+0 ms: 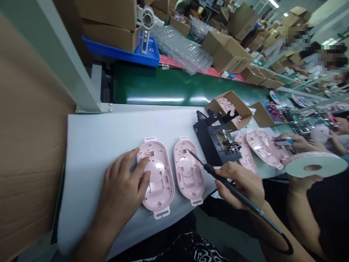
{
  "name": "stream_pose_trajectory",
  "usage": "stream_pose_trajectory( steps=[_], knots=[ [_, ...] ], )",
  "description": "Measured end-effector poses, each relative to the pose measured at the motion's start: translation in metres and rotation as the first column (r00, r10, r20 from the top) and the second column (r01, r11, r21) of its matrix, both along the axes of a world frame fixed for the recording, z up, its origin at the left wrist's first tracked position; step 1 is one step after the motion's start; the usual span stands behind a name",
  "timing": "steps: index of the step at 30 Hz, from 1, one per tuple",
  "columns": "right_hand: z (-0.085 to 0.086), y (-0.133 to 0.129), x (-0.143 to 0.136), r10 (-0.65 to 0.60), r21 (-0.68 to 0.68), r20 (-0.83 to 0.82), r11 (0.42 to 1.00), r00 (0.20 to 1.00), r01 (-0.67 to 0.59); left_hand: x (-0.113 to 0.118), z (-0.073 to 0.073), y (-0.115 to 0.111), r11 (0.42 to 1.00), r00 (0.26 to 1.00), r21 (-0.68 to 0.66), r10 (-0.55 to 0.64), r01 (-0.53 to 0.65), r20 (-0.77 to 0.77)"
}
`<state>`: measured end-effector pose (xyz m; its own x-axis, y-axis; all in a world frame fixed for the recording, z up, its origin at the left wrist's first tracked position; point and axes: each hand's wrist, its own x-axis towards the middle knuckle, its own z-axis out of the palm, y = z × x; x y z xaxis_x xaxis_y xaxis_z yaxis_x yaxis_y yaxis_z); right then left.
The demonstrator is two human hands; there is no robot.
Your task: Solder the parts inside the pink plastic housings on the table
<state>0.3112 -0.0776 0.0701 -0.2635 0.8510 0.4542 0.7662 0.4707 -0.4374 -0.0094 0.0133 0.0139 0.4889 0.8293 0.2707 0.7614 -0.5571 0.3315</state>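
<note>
A soldering iron [231, 189] is gripped in my right hand [242, 182], its tip slanting over the upper part of the right pink plastic shell [191, 182]. Whether the tip touches the shell, I cannot tell. My left hand [125, 182] holds the left pink plastic shell [160, 182] at its left rim, with the index finger and thumb reaching inside. Both shells lie side by side, hollow side up, with a slotted tab at each end. My fingers hide part of the left shell's inside.
A black soldering fixture [209, 142] stands right of the shells, beside a carton of small pink parts [229, 105]. More pink shells [261, 145] lie further right, near a co-worker's hands and a tape roll [313, 165]. Behind the white table [109, 134] runs a green conveyor [163, 85].
</note>
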Motion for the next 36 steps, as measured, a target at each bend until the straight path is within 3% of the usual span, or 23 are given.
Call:
stream_pose_trajectory(
  steps=[27, 32, 35, 36],
  knots=[
    [-0.008, 0.004, -0.009, 0.001, -0.082, 0.085, 0.997, 0.996, 0.006, 0.003, 0.004, -0.001, 1.000, 1.000, -0.011, -0.006, 0.006, -0.028],
    [-0.003, 0.012, -0.009, -0.013, -0.111, 0.085, 0.994, 0.996, 0.022, -0.003, -0.004, 0.006, 1.000, 0.999, 0.016, 0.008, -0.008, -0.034],
    [0.002, 0.017, -0.013, -0.020, -0.093, 0.078, 0.995, 0.997, 0.027, -0.011, -0.009, 0.007, 0.999, 0.997, 0.017, -0.043, 0.042, 0.067],
    [0.002, 0.019, -0.013, -0.015, -0.082, 0.068, 0.996, 0.998, 0.020, -0.012, -0.010, 0.008, 0.994, 0.980, 0.036, -0.109, 0.105, 0.169]
  ],
)
